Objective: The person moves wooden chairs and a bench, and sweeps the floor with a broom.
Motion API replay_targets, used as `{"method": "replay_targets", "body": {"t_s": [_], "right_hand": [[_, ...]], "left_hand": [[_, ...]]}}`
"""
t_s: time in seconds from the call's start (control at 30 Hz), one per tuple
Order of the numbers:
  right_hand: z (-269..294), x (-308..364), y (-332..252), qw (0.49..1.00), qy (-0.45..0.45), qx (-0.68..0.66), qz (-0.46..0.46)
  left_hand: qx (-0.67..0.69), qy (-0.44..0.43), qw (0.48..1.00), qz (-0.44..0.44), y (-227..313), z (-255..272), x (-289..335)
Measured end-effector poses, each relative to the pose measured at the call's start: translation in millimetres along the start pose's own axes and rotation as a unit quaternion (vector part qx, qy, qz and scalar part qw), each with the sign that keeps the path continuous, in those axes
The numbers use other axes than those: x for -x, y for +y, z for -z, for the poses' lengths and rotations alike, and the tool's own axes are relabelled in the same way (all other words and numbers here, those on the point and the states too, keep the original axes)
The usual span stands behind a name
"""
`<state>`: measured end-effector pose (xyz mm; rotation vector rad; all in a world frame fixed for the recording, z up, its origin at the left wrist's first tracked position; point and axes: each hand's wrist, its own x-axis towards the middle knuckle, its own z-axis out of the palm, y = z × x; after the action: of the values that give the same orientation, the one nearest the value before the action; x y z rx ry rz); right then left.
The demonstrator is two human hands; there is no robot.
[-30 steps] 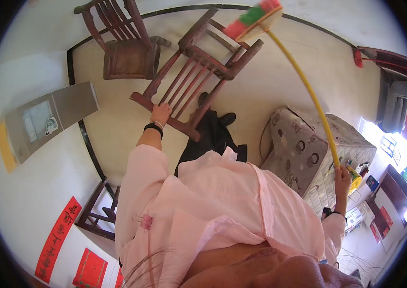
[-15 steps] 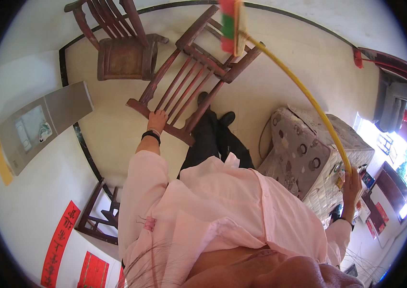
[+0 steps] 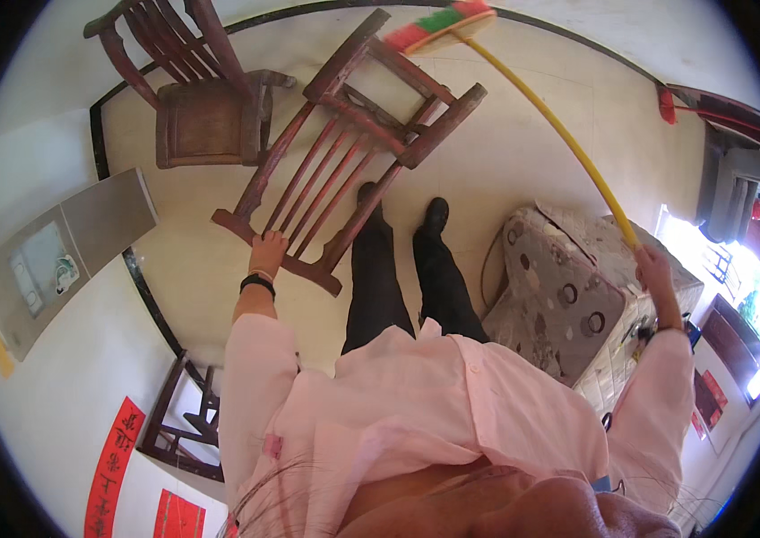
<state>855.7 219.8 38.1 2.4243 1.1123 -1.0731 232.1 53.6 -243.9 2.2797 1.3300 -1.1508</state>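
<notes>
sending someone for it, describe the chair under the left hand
Against the pale floor, look just in front of the person for a dark wooden slatted chair. Their left hand grips its top rail; the other chair, to its left, is untouched.

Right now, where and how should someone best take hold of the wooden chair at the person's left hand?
Probably by the top rail of the chair, coming from the person's side, palm over it. That rail is the part nearest the torso, slants across like a handle, and the gaps between the slats leave room for curled fingers. The left hand grips there.
</notes>
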Motion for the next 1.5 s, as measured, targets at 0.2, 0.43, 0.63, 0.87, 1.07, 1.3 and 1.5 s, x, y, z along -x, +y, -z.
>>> {"method": "replay_targets", "body": {"t_s": [0.2,0.43,0.63,0.87,1.07,1.3,1.5], "right_hand": [[-13,-99,-62,0.993,-0.099,0.031,0.057],[91,-156,-77,0.931,0.017,0.261,0.256],[147,-134,-129,0.940,0.012,0.275,0.204],[153,-149,-219,0.912,-0.006,0.361,0.196],[158,-156,-295,0.723,0.035,0.534,0.437],[207,-136,-258,0.681,0.151,0.584,0.415],[209,-79,-143,0.646,0.207,0.589,0.438]], "left_hand": [[0.011,-0.024,1.000,0.000,-6,-6,-2],[-0.022,-0.032,0.999,0.026,-1,-10,-2],[0.020,-0.022,0.998,0.052,-1,-3,-1],[0.063,0.005,0.997,0.051,-4,-7,5],[0.088,0.053,0.992,0.077,-1,-17,6],[0.187,0.083,0.969,0.141,5,-27,16],[0.412,0.152,0.822,0.361,20,-21,27]]}}
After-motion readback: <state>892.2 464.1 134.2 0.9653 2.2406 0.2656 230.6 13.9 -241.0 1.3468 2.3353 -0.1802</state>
